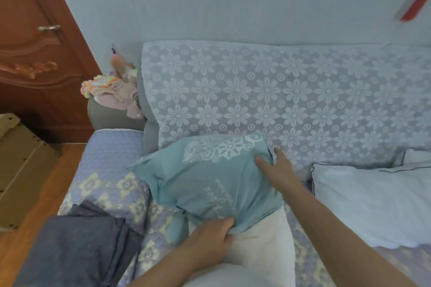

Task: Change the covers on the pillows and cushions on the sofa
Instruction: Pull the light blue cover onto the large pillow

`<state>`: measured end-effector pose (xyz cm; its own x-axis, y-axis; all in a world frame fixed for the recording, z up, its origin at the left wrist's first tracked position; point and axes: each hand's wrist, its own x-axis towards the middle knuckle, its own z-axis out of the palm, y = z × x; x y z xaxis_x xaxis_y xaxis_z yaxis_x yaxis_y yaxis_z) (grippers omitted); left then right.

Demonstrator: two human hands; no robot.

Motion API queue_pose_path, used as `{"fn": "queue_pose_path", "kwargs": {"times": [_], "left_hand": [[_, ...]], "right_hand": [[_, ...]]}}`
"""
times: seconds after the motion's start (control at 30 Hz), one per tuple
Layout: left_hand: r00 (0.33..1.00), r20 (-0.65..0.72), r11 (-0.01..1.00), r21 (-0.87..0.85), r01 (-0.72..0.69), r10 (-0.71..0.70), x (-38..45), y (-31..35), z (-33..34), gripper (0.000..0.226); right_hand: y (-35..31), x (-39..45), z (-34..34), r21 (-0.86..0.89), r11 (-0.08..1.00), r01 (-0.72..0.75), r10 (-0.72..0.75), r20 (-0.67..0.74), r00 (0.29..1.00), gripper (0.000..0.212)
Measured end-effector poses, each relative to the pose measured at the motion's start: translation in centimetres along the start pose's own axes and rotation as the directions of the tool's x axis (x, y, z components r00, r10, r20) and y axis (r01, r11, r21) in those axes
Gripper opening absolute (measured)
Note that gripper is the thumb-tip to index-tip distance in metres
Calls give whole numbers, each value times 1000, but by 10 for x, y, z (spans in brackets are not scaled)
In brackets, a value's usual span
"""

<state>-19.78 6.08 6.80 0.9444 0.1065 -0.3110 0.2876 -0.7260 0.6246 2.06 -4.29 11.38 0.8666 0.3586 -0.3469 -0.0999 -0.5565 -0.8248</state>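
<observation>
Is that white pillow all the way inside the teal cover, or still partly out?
Partly out. The white pillow sticks out below the teal cover, whose open edge the left hand pinches.

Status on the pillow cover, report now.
Left hand grips teal cover's open edge; right hand presses its far corner. White pillow partly inside, near end exposed. Nothing blocking.

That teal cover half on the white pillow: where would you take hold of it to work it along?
Probably at the open hem of the teal cover, from the near side. The fabric bunches there over the bare white pillow, giving loose folds to pinch; the left hand grips that edge already, while the right hand steadies the far corner.
</observation>
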Motion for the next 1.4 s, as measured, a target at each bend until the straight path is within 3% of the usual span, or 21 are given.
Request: {"fn": "queue_pose_path", "kwargs": {"times": [0.07, 0.1, 0.17, 0.2, 0.27, 0.4, 0.47, 0.5, 0.57, 0.6, 0.63, 0.67, 0.7, 0.73, 0.8, 0.87, 0.93, 1.17, 1.23, 1.3, 1.4], "left_hand": [[996, -84, 1000, 27, -15, 17, 4, -1, -5, 5], [995, -102, 1000, 30, -8, 11, 4, -1, -8, 8], [998, -58, 1000, 13, -24, 24, 1, -3, -10, 17], [999, -10, 999, 5, -45, 45, -1, -2, -12, 18], [995, 58, 996, -1, -85, 85, -4, 2, -16, 17], [962, 176, 976, 14, -216, 210, -11, 18, -12, 10], [954, 209, 960, 131, -246, 216, -14, 19, -15, 20], [967, 151, 957, 177, -230, 204, -15, 18, -20, 24], [968, -212, 989, 80, -122, 137, -12, 10, -37, 23], [898, -437, 997, -36, -69, 47, -9, 6, -48, 18], [783, -620, 991, -127, -42, -46, -6, 3, -61, 12], [668, -737, 986, -166, -33, -102, -1, -2, -71, 4], [596, -791, 982, -186, -17, -139, 4, -6, -80, 9], [585, -793, 978, -208, -1, -168, 11, -12, -87, 18], [671, -719, 973, -232, 20, -185, 21, -24, -94, 27], [747, -646, 978, -206, 27, -157, 24, -32, -93, 19], [752, -647, 984, -175, 17, -128, 22, -36, -93, 9], [735, -648, 975, -206, 81, -198, 22, -44, -97, 20], [781, -573, 959, -257, 118, -249, 25, -48, -100, 30], [813, -501, 942, -290, 166, -298, 28, -49, -104, 12], [804, -502, 939, -284, 196, -320, 33, -50, -112, 20]], "right_hand": [[30, -11, 8, -64, 990, -128, 116, -162, 980, 78], [46, -16, 11, -1, 974, -229, 225, -175, 958, 73], [66, -26, 19, 288, 828, -482, 501, 5, 865, 61], [70, -30, 23, 411, 720, -559, 557, 139, 819, 54], [68, -28, 30, 574, 594, -564, 493, 294, 819, 48], [33, -21, 32, 757, 456, -467, 327, 346, 879, 42], [17, -25, 26, 716, 541, -442, 274, 346, 897, 34], [14, -27, 25, 661, 634, -402, 254, 313, 915, 34], [15, -34, 24, 447, 851, -277, 222, 171, 960, 40], [17, -39, 26, 331, 916, -225, 199, 113, 974, 40], [21, -45, 29, 255, 944, -207, 190, 90, 978, 35], [24, -51, 33, 216, 954, -209, 193, 91, 977, 27], [29, -57, 39, 167, 961, -222, 207, 102, 973, 22], [35, -63, 44, 116, 966, -232, 218, 119, 969, 20], [43, -71, 53, -15, 973, -228, 228, 164, 960, 22], [49, -75, 57, -136, 972, -194, 218, 194, 956, 23], [52, -75, 57, -195, 963, -187, 226, 202, 953, 19], [43, -75, 54, -225, 962, -155, 203, 207, 957, 15], [43, -76, 55, -248, 957, -149, 203, 209, 957, 12], [43, -77, 55, -290, 947, -141, 204, 202, 958, 12], [47, -81, 55, -292, 942, -168, 230, 193, 954, 17]]}}
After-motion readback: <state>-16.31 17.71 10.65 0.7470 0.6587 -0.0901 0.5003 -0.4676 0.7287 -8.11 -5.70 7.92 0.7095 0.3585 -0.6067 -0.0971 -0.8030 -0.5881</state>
